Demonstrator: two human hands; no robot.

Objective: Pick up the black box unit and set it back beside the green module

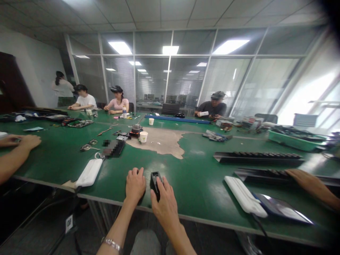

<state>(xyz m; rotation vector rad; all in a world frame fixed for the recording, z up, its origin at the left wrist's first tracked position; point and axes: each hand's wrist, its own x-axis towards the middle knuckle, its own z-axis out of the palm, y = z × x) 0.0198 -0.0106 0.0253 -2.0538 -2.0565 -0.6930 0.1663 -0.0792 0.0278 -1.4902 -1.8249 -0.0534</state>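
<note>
My right hand (166,202) grips a small black rectangular case (156,177) near the table's front edge. Its fingers lie along the right side and the thumb along the left; the case's far end shows, with a recess in its top. Just left of it, my left hand (135,186) rests on the green table (202,191), its fingers curled under. Whatever those fingers hold, if anything, is hidden. The two hands are a small gap apart, and a metal bracelet circles my left wrist.
White power strips (89,173) lie left and right (244,196). Beyond are brown paper (164,141), a paper cup (143,137), glasses (89,145) and black rails (257,157). Neighbours' hands (29,141) reach in at both sides. Several people sit across.
</note>
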